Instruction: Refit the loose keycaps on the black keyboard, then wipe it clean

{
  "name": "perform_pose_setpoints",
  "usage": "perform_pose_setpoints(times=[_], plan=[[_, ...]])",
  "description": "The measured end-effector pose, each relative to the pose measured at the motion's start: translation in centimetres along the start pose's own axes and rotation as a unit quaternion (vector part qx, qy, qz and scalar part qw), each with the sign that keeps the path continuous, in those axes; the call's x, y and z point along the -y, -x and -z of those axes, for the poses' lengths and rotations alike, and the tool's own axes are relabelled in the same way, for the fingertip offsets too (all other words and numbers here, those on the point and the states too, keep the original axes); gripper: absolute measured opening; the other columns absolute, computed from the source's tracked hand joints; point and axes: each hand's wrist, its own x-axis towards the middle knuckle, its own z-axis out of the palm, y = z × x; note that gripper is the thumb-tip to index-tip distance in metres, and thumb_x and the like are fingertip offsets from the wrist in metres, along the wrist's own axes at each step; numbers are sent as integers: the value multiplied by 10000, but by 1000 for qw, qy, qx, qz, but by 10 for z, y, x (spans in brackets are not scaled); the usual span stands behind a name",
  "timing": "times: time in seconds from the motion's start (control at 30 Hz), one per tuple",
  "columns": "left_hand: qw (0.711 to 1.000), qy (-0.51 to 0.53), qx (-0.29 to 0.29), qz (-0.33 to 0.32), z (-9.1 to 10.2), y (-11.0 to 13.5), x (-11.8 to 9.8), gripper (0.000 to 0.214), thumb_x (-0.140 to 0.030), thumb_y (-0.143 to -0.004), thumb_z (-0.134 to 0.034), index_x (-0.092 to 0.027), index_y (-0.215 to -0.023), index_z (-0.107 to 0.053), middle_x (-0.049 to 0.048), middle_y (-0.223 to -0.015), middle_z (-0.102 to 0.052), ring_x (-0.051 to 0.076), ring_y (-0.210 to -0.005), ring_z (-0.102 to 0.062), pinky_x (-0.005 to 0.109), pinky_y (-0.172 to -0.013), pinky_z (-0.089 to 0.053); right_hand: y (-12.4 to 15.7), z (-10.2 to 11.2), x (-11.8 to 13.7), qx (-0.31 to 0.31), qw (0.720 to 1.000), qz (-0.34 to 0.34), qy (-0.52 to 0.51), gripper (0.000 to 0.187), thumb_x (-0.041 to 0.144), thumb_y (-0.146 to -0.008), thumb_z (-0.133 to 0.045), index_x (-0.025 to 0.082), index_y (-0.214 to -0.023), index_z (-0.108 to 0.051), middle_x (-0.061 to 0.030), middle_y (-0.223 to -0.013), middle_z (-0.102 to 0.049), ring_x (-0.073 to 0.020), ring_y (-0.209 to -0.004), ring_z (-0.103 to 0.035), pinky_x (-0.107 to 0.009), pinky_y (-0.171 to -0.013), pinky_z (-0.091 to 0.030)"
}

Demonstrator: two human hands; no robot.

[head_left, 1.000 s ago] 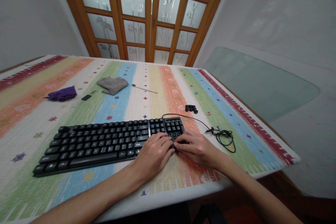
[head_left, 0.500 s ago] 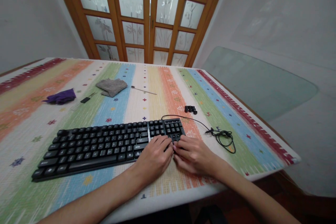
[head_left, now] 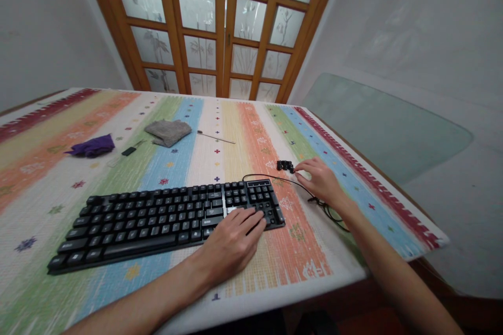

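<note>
Keyboard [head_left: 137,222], black and long, is laid near the front edge of a cloth-covered desk [head_left: 188,277], its number pad set at the right end. Among the lower number keys, a few darker spots are seen that appear to be without caps. Across this right-hand part the left hand [head_left: 231,235] is rested palm down, its fingers slightly spread and bent over the keys; whether anything is held beneath them cannot be told. The right hand [head_left: 319,183] is held beyond the keyboard's right end, its thumb and forefinger brought close together at the edge of a small cluster of loose black keycaps [head_left: 284,165]; whether a cap is pinched cannot be told. A thin black cable [head_left: 271,175] is led from the back of the keyboard towards the right, its coil partly hidden by the right forearm. Farther back, a thin rod [head_left: 216,137], a folded grey cloth [head_left: 168,132], a small black object [head_left: 128,151] and a crumpled purple cloth [head_left: 93,146] are spread out.
</note>
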Motion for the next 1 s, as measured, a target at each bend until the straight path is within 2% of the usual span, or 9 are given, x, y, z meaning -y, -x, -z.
perform_pose_setpoints(times=[0.1,0.23,0.43,0.5,0.6,0.67,0.77,0.87,1.0], plan=[[1000,6,14,-18,0,2,-1,333,-127,-919,-500,-69,-1232,-600,129,-1245,-671,272,-1156,-597,459,-1017,-494,1,-11,-15,17,999,1,28,152,211,-884,-544,191,-871,-694,-88,-916,-719,-262,-880,-595,-371,-768,-469],[1000,7,22,-7,-1,3,-3,349,-136,-906,-516,-67,-1239,-597,136,-1255,-666,267,-1167,-587,473,-1054,-462,-1,-19,-20,34,999,7,31,141,210,-883,-554,191,-900,-693,-80,-916,-724,-262,-887,-592,-350,-735,-458],[1000,0,26,-14,0,2,-2,343,-145,-912,-514,-71,-1236,-598,133,-1263,-659,270,-1172,-583,465,-1050,-462,-9,-14,-18,52,998,23,27,154,197,-896,-534,192,-864,-684,-86,-837,-709,-249,-862,-588,-336,-709,-442],[1000,-1,21,-17,1,1,-2,348,-143,-912,-509,-69,-1241,-594,134,-1270,-655,271,-1186,-577,464,-1053,-458,-11,-5,-7,31,999,24,-14,127,221,-897,-558,189,-871,-678,-80,-814,-698,-230,-815,-583,-329,-694,-441],[1000,4,14,-18,3,1,-3,333,-132,-904,-515,-79,-1220,-606,134,-1271,-656,266,-1197,-571,457,-1057,-452,-10,14,24,7,989,21,-143,92,247,-876,-633,199,-942,-673,-35,-802,-681,-161,-669,-548,-294,-633,-440],[1000,9,8,-22,3,0,-4,312,-128,-899,-521,-87,-1192,-621,138,-1259,-662,261,-1194,-573,453,-1049,-454,-6,25,48,41,972,50,-226,88,221,-863,-650,208,-947,-675,-19,-804,-675,-141,-653,-540,-280,-614,-441],[999,11,6,-32,4,0,-6,298,-132,-899,-525,-91,-1174,-631,140,-1235,-675,262,-1173,-585,454,-1033,-462,3,34,78,102,939,126,-303,96,200,-875,-635,207,-963,-674,-28,-847,-692,-162,-783,-586,-316,-726,-483],[999,12,3,-41,3,-1,-6,294,-133,-905,-505,-89,-1165,-636,146,-1221,-683,266,-1158,-594,455,-1025,-469,10,34,93,136,928,152,-312,124,164,-870,-619,195,-979,-668,-34,-857,-689,-173,-831,-579,-327,-756,-489],[998,15,-3,-62,3,-2,-6,276,-123,-916,-483,-81,-1135,-646,150,-1168,-703,255,-1117,-618,428,-994,-494,15,31,96,144,947,145,-248,138,144,-865,-576,177,-972,-657,-44,-828,-637,-179,-822,-561,-303,-695,-475]])
